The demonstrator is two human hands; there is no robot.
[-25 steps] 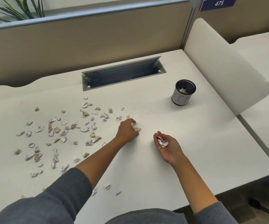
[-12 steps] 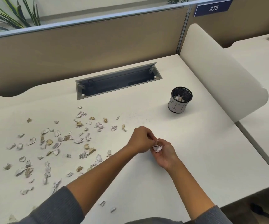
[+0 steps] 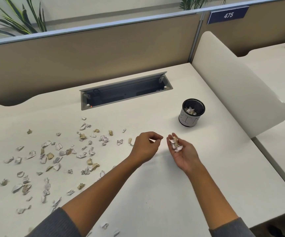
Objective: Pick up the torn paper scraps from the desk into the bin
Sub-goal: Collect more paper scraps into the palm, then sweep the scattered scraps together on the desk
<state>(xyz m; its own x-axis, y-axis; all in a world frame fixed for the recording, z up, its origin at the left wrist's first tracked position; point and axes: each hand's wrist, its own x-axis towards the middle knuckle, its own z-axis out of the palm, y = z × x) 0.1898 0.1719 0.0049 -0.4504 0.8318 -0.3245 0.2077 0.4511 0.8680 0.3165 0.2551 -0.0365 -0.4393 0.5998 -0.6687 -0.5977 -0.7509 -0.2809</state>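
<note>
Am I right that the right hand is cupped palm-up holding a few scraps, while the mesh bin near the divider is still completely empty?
Not quite: the bin is not empty. The head view shows several paper scraps already lying inside it. The rest stands: the right hand is cupped palm-up holding a small pile of scraps, and the bin stands near the white divider.
</note>
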